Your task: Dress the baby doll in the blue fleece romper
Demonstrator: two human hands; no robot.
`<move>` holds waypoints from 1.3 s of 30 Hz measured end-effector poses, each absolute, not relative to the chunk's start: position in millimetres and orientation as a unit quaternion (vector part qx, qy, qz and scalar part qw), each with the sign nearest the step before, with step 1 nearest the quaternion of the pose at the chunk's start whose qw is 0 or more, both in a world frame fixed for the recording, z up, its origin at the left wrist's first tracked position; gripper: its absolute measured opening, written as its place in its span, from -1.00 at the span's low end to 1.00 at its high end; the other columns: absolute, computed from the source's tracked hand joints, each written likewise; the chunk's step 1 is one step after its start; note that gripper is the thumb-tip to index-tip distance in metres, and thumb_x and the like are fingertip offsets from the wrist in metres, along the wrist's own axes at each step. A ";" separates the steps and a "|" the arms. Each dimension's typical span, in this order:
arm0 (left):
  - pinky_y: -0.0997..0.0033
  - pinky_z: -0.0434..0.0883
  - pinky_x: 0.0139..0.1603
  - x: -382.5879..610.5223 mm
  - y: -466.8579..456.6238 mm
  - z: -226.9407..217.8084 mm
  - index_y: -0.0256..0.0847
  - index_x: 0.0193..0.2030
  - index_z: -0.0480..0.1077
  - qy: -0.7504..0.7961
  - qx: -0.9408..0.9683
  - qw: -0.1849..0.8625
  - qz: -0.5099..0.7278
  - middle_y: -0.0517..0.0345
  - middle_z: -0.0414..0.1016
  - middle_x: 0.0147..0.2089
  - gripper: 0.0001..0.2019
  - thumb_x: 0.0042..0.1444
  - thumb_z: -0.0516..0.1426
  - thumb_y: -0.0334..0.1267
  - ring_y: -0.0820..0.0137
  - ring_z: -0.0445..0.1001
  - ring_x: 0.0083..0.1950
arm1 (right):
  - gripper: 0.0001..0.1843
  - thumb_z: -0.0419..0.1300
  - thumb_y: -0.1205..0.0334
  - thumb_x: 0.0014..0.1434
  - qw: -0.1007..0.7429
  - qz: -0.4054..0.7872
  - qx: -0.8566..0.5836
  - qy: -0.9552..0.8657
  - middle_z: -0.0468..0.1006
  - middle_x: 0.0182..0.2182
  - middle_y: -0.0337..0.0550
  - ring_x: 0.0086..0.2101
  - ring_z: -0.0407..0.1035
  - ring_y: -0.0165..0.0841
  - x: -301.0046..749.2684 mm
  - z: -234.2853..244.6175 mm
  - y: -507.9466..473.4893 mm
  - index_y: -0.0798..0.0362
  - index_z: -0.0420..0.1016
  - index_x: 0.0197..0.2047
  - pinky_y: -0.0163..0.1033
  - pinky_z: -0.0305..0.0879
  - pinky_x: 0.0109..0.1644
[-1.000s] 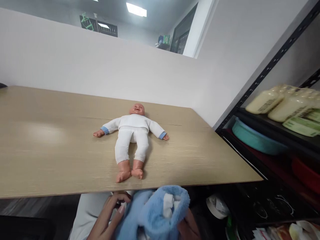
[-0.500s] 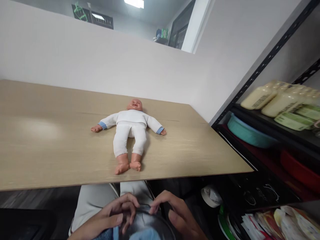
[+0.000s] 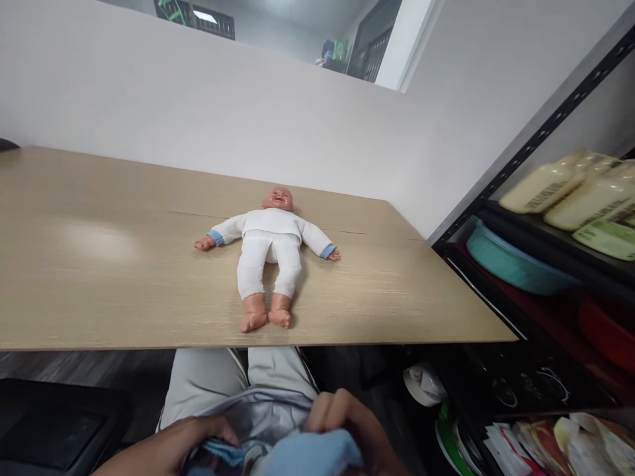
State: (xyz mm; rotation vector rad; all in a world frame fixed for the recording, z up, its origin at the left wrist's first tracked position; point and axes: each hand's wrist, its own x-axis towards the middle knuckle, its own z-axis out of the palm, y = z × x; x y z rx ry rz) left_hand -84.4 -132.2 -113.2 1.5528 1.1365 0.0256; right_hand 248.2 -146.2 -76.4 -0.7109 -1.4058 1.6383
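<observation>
A baby doll (image 3: 270, 251) in a white top and trousers with blue cuffs lies on its back on the wooden table (image 3: 124, 291). Its arms are spread, and its bare feet point toward me. Below the table edge, over my lap, my right hand (image 3: 350, 423) is closed at a light blue cloth (image 3: 312, 456). My left hand (image 3: 198, 436) curls around blue fabric on the other side, its fingers partly hidden. Grey, shiny fabric (image 3: 268, 406) lies between both hands. The bottom of the picture cuts off the rest of the cloth.
To the right, a black shelf rack holds cream-coloured bottles (image 3: 550, 182), a teal basin (image 3: 516, 258) and a red basin (image 3: 605, 337). Lower down are a white roll (image 3: 424, 385) and several packets (image 3: 530, 443). A black object (image 3: 54, 423) stands at lower left.
Both hands have closed in on the blue and grey fabric, where they were loosely open above it. More light blue cloth shows. The view has shifted slightly; the doll lies as before.
</observation>
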 end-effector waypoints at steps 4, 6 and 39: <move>0.21 0.40 0.31 -79.4 -127.1 -94.0 0.06 0.09 0.59 0.464 0.678 0.565 0.080 0.15 0.63 0.12 -0.65 0.28 0.25 0.13 0.07 0.52 0.17 | -0.31 0.15 -0.55 0.13 0.429 0.663 -0.114 -0.604 0.34 -0.56 -0.21 -0.45 0.36 -0.28 262.5 -73.6 -137.5 -0.08 0.23 -0.53 -0.16 0.37 -0.29; 0.27 0.41 0.28 -76.5 -125.0 -75.7 0.06 0.05 0.56 0.443 0.684 0.559 0.155 0.16 0.61 0.06 -0.68 0.36 0.16 0.15 0.13 0.53 0.12 | -0.32 0.05 -0.51 0.21 0.403 0.661 -0.049 -0.630 0.31 -0.60 -0.22 -0.51 0.34 -0.32 267.4 -66.0 -137.6 -0.08 0.20 -0.55 -0.19 0.36 -0.34; 0.21 0.52 0.30 -81.1 -91.0 -37.8 0.20 0.28 0.50 0.459 0.789 0.327 0.246 0.16 0.59 0.30 -0.50 0.20 0.36 -0.08 0.05 0.57 0.26 | -0.63 0.39 0.40 0.11 0.284 0.419 -0.284 -0.814 0.56 -0.26 -0.28 -0.31 0.40 -0.42 228.4 25.0 -52.3 -0.01 0.53 -0.01 -0.36 0.35 -0.17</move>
